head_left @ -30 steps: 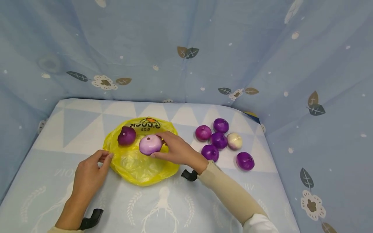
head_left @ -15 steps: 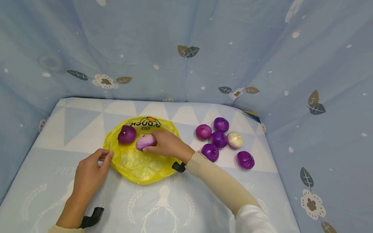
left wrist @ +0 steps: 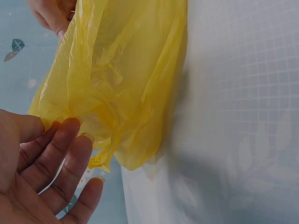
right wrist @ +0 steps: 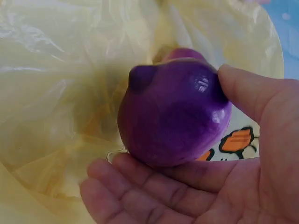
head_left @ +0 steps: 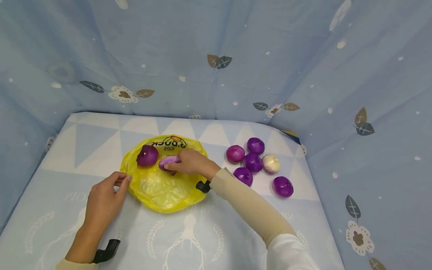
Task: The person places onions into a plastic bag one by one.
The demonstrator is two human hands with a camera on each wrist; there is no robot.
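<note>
A yellow plastic bag [head_left: 165, 195] lies with its mouth spread on the table. My left hand [head_left: 106, 200] pinches the bag's left rim between thumb and fingers, as the left wrist view also shows. Inside the bag, my right hand [head_left: 194, 163] holds a purple onion [right wrist: 173, 112], its thumb on one side and fingers under the other. Another purple onion [head_left: 147, 155] rests in the bag at its left side. The held onion is partly hidden by the hand in the head view.
On the table [head_left: 189, 240], right of the bag, sit several purple onions [head_left: 253, 162] in a cluster, with a paler onion [head_left: 271, 164] among them. One onion [head_left: 282, 186] stands apart, nearer the right edge. A blue patterned curtain [head_left: 216, 86] hangs behind and around.
My right hand has lowered the onion into the bag and moved slightly left, tilting it. My left hand has kept its place on the rim.
</note>
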